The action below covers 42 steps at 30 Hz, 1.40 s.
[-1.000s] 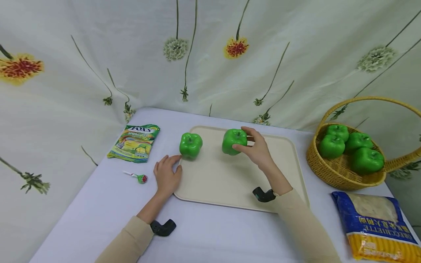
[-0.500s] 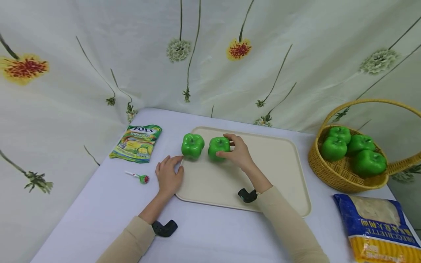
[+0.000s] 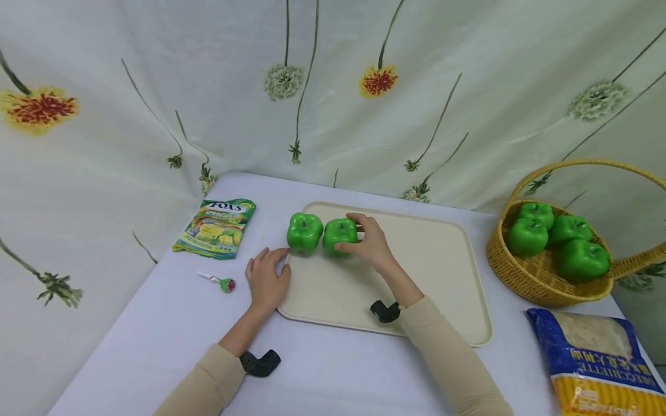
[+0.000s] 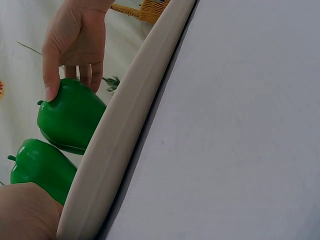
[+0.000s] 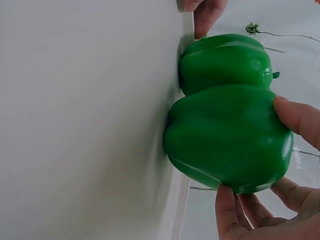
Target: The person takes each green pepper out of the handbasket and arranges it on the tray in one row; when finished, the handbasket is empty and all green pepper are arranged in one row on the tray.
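My right hand (image 3: pixel 372 245) grips a green bell pepper (image 3: pixel 338 238) from its right side, thumb in front and fingers behind, low over the beige tray (image 3: pixel 338 294). Just left of it, a second green bell pepper (image 3: pixel 304 232) stands upright at the tray's left end. The two peppers sit side by side; the right wrist view shows the held pepper (image 5: pixel 227 137) overlapping the other pepper (image 5: pixel 225 62). Beside the tray's left edge my left hand (image 3: pixel 267 279) rests with relaxed fingers, its fingertips right at the rim near the second pepper.
A wicker basket (image 3: pixel 512 277) with several green peppers stands at the right, its handle arching up. Below it lies a blue and yellow pasta bag (image 3: pixel 598 358). To the left are a candy bag (image 3: pixel 215 228) and a lollipop (image 3: pixel 226 284). A floral curtain (image 3: pixel 333 115) hangs behind.
My right hand has carried its pepper leftward and down, from above the tray's middle to beside the other pepper. The left hand has stayed at the tray's edge.
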{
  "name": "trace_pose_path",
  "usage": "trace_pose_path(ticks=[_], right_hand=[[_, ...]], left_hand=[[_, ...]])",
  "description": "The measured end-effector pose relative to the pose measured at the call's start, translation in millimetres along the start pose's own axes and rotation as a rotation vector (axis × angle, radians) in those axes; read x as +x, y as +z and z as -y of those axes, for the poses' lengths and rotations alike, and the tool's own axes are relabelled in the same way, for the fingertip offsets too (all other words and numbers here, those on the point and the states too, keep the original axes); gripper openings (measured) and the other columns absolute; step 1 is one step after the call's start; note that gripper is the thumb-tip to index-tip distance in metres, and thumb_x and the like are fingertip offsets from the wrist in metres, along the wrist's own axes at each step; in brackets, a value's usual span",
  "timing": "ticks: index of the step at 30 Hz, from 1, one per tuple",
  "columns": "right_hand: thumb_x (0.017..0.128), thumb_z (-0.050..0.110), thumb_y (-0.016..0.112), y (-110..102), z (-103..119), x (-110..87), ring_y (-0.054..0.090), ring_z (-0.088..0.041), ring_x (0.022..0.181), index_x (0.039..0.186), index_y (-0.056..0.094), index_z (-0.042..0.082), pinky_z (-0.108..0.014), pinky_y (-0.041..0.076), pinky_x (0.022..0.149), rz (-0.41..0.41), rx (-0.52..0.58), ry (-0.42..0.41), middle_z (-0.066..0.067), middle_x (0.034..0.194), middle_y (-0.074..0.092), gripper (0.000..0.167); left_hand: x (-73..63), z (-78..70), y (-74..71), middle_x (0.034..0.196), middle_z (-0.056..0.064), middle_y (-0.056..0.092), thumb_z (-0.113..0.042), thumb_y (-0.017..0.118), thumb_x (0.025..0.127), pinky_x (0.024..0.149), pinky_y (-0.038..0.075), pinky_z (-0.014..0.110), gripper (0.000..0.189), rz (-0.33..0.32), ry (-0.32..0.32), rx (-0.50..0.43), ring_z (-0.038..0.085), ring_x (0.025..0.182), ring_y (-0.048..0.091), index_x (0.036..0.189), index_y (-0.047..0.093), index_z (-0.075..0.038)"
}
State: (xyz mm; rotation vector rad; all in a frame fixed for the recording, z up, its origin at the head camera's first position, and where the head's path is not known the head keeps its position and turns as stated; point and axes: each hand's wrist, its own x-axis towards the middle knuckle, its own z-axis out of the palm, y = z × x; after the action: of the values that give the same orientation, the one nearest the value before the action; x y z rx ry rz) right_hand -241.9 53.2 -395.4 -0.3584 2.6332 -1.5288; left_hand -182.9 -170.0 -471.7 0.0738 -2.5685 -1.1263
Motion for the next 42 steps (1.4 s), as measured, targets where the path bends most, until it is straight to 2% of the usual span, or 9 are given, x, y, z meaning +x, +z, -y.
trace_pose_path(ticks=[15,22,26,33,38,42], right_hand=[[0.077,0.015,0.082,-0.5,2.2,-1.0,0.047,-0.037,0.13,0.145,0.044,0.008,-0.044,0.05,0.099,0.021,-0.022,-0.025,-0.018,0.143,0.043,0.079],[0.077,0.017,0.082,-17.0,5.5,-6.5,0.042,-0.039,0.132,0.145,0.043,0.009,-0.05,0.046,0.103,0.028,-0.033,-0.07,-0.018,0.146,0.041,0.079],[0.078,0.017,0.082,-37.6,8.0,-14.8,0.042,-0.04,0.132,0.145,0.043,0.01,-0.05,0.045,0.103,0.02,-0.039,-0.118,-0.015,0.145,0.042,0.078],[0.08,0.015,0.08,-90.3,1.3,-36.5,0.043,-0.039,0.13,0.146,0.042,0.008,-0.052,0.045,0.102,-0.035,-0.091,-0.171,-0.019,0.143,0.041,0.076],[0.083,0.014,0.078,-133.0,-12.5,-52.1,0.042,-0.04,0.131,0.147,0.04,0.008,-0.055,0.044,0.103,-0.102,-0.136,-0.158,-0.019,0.145,0.04,0.075],[0.086,0.018,0.075,-168.7,-28.0,-66.8,0.043,-0.04,0.131,0.149,0.038,0.007,-0.057,0.042,0.104,-0.193,-0.197,-0.107,-0.021,0.146,0.039,0.074]], left_hand=[[-0.6,-0.9,-1.0,0.131,0.02,0.062,-0.006,0.057,0.089,0.116,0.006,0.063,0.035,0.002,0.0,0.004,0.042,0.138,0.036,0.123,0.063,-0.001],[0.9,-1.7,1.0,0.132,0.02,0.061,-0.006,0.057,0.089,0.116,0.006,0.063,0.036,0.011,-0.008,0.012,0.042,0.138,0.036,0.124,0.062,-0.002],[1.3,-1.0,1.7,0.132,0.019,0.061,-0.007,0.056,0.09,0.116,0.006,0.063,0.036,0.015,-0.012,0.022,0.042,0.138,0.036,0.125,0.062,-0.002],[1.6,-0.3,-0.4,0.131,0.02,0.061,-0.008,0.056,0.089,0.116,0.007,0.063,0.037,0.012,-0.009,0.033,0.042,0.138,0.036,0.125,0.062,-0.001],[1.5,0.5,-1.1,0.132,0.021,0.06,-0.007,0.055,0.09,0.116,0.005,0.063,0.037,0.016,-0.01,0.03,0.043,0.138,0.035,0.126,0.061,-0.001],[1.5,0.4,0.6,0.132,0.021,0.06,-0.008,0.054,0.09,0.116,0.005,0.063,0.037,0.019,-0.005,0.025,0.043,0.139,0.034,0.126,0.061,-0.001]])
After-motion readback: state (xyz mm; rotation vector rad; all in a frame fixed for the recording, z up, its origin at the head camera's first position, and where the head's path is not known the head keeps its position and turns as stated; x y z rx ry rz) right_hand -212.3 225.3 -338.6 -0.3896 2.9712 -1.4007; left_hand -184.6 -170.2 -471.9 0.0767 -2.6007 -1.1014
